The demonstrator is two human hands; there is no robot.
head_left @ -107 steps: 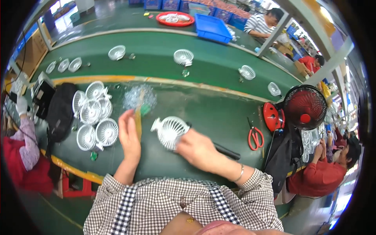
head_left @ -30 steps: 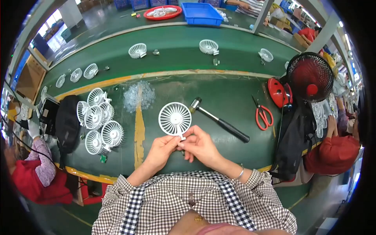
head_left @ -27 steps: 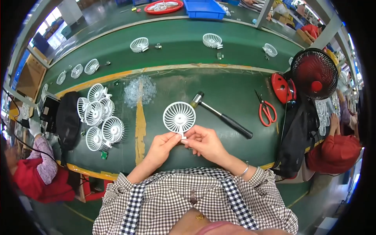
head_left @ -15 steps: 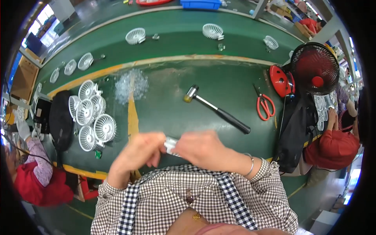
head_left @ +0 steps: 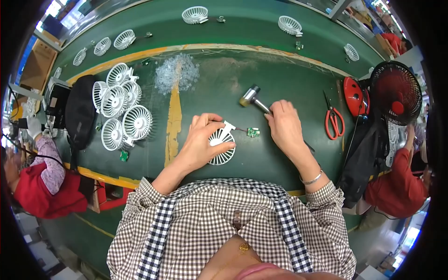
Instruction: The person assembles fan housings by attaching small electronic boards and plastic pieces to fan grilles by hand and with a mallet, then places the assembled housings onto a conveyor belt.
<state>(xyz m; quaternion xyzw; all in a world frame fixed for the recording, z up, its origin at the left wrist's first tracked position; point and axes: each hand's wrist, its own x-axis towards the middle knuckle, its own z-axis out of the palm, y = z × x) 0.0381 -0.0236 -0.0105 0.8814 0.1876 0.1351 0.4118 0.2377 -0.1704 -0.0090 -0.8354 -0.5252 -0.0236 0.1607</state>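
Note:
My left hand [head_left: 198, 142] is curled round a round white slatted fan housing [head_left: 222, 157], pressing it against the green tabletop, thumb and fingers at its rim. A thin wire joins the housing's square stub to a small green circuit board [head_left: 253, 132], which lies to its right. My right hand [head_left: 285, 125] is closed over the handle of a mallet [head_left: 252, 95] with a metal head and a yellowish face. Most of the dark handle is hidden beneath that hand; its end shows beside my wrist.
White fan housings [head_left: 138, 122] are stacked at left beside a black bag [head_left: 80, 112]. Clear small pieces [head_left: 177, 73] lie heaped behind. Red-handled scissors [head_left: 334, 123] and a black fan [head_left: 396, 93] stand right. More housings lie on the far green belt [head_left: 242, 28]. Co-workers sit both sides.
My hands have parted from the small white piece they held together. The left now holds a housing on the table; the right has moved onto the mallet. The view has shifted.

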